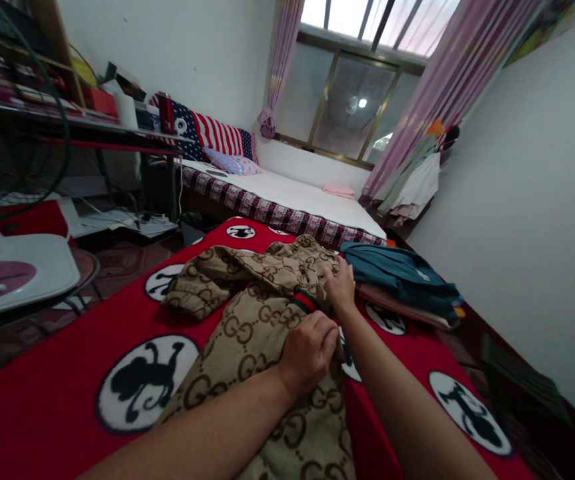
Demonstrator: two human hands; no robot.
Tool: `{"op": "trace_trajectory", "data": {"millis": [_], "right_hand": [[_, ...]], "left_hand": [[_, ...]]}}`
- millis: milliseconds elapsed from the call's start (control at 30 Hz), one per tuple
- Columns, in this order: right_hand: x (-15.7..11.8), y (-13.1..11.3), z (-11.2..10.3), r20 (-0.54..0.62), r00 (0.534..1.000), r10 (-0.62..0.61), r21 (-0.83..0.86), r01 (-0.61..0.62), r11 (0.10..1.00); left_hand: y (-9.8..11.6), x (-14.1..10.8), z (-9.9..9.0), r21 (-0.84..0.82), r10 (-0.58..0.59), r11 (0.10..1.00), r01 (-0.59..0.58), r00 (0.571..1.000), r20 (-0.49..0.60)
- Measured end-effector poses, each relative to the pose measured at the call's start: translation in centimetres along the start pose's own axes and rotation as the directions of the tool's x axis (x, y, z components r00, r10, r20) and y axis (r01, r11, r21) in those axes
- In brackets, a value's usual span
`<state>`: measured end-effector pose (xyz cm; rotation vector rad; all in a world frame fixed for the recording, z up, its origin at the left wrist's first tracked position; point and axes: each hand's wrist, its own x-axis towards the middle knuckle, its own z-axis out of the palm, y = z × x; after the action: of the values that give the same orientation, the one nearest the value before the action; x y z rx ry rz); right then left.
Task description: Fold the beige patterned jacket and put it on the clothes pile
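Note:
A tan jacket [252,333] with a brown letter pattern lies spread lengthwise in front of me. One sleeve [200,287] is bent out to the left, and a green and red stripe [306,301] crosses the middle. My left hand [311,347] is closed on the fabric just below the stripe, near the right edge. Farther up, my right hand [340,285] rests on the jacket's right side, its fingers apart and the thumb toward the middle. Under the jacket is a red blanket [82,360] with white circles and dark monkey figures.
To the right of the jacket lies a pile with a dark teal garment [402,273] on top. Beyond stands a bed [287,183] with pillows. A cluttered desk [102,123] and a white fan base [22,273] are at left. Clothes [417,180] hang by the curtain.

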<state>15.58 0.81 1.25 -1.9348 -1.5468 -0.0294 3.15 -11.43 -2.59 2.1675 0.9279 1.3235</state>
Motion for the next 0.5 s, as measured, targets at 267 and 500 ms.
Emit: {"op": "trace_trajectory", "data": {"millis": [267,500], "right_hand": [[-6.0,0.8,2.8,0.411,0.901,-0.137,-0.101,0.195,0.976],[-6.2,1.0,3.3,0.282,0.957,-0.074,-0.005,0.078,0.997]], "left_hand": [[-1.6,1.4,-3.0,-0.159,-0.18,0.977,0.143,0.952,-0.248],[-8.1,4.5,-11.0,-0.39,-0.642,0.761,0.518,0.515,-0.568]]}}
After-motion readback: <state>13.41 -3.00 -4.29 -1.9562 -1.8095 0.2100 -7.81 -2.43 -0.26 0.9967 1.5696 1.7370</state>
